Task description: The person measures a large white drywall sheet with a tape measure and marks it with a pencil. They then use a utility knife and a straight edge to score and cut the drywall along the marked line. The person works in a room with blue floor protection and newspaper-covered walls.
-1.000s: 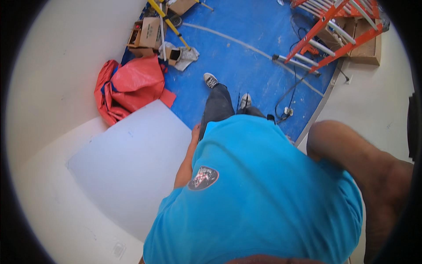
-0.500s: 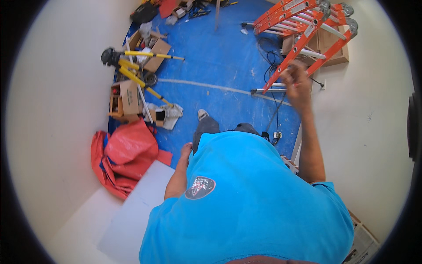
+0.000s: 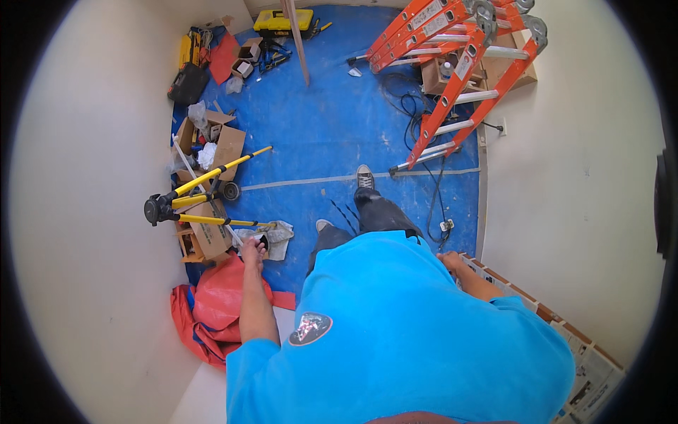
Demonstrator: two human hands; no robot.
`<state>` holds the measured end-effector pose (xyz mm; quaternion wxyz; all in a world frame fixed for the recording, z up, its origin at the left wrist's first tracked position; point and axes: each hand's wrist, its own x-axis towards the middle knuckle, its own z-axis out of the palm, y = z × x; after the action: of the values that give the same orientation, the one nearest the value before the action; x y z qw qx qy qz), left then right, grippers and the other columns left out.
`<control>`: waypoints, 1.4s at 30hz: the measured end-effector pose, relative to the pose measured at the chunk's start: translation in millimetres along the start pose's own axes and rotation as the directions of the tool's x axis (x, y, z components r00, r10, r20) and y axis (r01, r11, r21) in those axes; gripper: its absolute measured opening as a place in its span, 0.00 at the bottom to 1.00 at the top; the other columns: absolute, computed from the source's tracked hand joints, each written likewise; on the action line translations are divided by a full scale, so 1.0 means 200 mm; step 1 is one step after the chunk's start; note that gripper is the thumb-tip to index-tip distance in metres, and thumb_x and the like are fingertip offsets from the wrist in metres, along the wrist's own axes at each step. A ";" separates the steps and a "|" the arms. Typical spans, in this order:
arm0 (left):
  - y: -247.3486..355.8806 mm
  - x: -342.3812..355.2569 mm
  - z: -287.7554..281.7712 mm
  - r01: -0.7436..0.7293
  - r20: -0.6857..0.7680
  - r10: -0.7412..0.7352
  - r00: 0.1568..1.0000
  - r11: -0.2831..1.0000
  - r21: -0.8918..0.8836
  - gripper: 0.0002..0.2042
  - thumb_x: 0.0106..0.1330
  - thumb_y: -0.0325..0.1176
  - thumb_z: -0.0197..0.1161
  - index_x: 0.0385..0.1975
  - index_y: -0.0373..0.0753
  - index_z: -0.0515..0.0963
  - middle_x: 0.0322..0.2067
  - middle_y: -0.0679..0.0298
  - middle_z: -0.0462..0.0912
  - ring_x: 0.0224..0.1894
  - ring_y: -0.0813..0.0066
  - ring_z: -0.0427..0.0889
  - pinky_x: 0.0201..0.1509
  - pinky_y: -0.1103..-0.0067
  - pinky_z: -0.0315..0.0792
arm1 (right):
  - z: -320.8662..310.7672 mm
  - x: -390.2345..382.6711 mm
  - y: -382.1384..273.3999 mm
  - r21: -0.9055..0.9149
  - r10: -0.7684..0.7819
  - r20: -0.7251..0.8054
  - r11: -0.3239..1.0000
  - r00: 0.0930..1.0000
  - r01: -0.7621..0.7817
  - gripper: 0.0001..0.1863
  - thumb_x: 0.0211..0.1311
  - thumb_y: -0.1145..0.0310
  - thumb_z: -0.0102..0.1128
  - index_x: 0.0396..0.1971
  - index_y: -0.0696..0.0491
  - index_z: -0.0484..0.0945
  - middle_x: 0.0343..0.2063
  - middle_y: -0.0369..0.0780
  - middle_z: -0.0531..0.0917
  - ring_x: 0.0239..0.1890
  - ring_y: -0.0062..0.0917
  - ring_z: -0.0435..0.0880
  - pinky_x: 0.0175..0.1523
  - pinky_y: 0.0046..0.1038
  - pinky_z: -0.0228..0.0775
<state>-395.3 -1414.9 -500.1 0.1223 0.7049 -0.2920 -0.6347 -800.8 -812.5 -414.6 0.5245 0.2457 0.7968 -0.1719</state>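
My left hand (image 3: 252, 253) is held out in front on the left, its fingers loosely bent and apart with nothing seen in them. Below it in the picture lies a crumpled red tarp (image 3: 233, 300). Past the hand, a yellow tripod (image 3: 205, 191) with a black head lies over open cardboard boxes (image 3: 212, 237). A crumpled whitish plastic sheet (image 3: 280, 240) is on the floor beside the hand. My right hand (image 3: 449, 261) hangs low by my right side, close to flat cartons (image 3: 522, 286) along the wall; its fingers are mostly hidden.
A folded orange ladder (image 3: 452, 106) stands at the far right, with black cables (image 3: 413, 113) and a cardboard box behind it. A yellow toolbox (image 3: 282, 21) and a black case (image 3: 189, 85) sit at the back. Blue sheeting (image 3: 332, 106) covers the floor, crossed by a grey tape line.
My right hand has dropped from its raised place before the ladder to my side. My left arm has swung forward. I have stepped on, and my right foot now shows ahead.
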 end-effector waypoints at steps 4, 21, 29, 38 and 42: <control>-0.20 -0.09 0.30 0.168 0.021 -0.171 0.985 0.981 0.094 0.13 0.79 0.46 0.60 0.55 0.47 0.78 0.38 0.65 0.83 0.39 0.73 0.85 0.39 0.74 0.80 | -0.09 0.11 -0.40 0.142 -0.197 0.060 0.972 0.978 0.187 0.16 0.76 0.55 0.62 0.45 0.55 0.81 0.33 0.41 0.86 0.28 0.26 0.84 0.31 0.36 0.74; -0.25 -0.20 0.58 0.001 0.106 -0.041 0.994 0.934 0.356 0.19 0.77 0.47 0.64 0.60 0.44 0.83 0.46 0.56 0.88 0.50 0.64 0.87 0.51 0.72 0.81 | -0.45 0.34 -1.85 0.168 -0.519 0.031 0.845 0.855 0.507 0.16 0.73 0.56 0.65 0.45 0.55 0.83 0.30 0.36 0.86 0.24 0.21 0.85 0.26 0.25 0.71; -0.45 -0.26 0.43 0.104 0.079 -0.136 0.988 0.943 0.317 0.19 0.77 0.46 0.64 0.60 0.43 0.83 0.48 0.54 0.89 0.51 0.63 0.87 0.54 0.72 0.80 | -0.22 0.38 -1.35 -0.104 -0.338 0.282 0.920 0.898 0.379 0.21 0.72 0.52 0.65 0.48 0.56 0.84 0.39 0.43 0.88 0.31 0.30 0.88 0.35 0.38 0.79; -0.85 -0.36 0.41 0.116 0.067 -0.122 0.990 0.990 0.082 0.20 0.78 0.43 0.63 0.63 0.41 0.81 0.51 0.55 0.88 0.51 0.64 0.86 0.55 0.70 0.80 | -0.25 0.43 -0.95 -0.227 -0.263 0.272 0.917 0.926 0.327 0.19 0.71 0.54 0.67 0.49 0.53 0.82 0.35 0.41 0.87 0.34 0.30 0.85 0.39 0.40 0.75; -0.71 -0.52 0.48 0.125 -0.054 -0.131 0.990 0.988 -0.095 0.18 0.79 0.43 0.61 0.63 0.42 0.78 0.51 0.61 0.84 0.47 0.68 0.85 0.51 0.71 0.80 | -0.21 0.30 -1.15 -0.266 -0.343 0.321 0.862 0.883 0.432 0.13 0.74 0.55 0.65 0.46 0.49 0.81 0.28 0.31 0.80 0.30 0.21 0.80 0.36 0.37 0.73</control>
<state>-454.1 -1223.0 -506.9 0.1222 0.7347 -0.2132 -0.6323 -982.9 -966.6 -449.6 0.6132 -0.0372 0.7705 -0.1701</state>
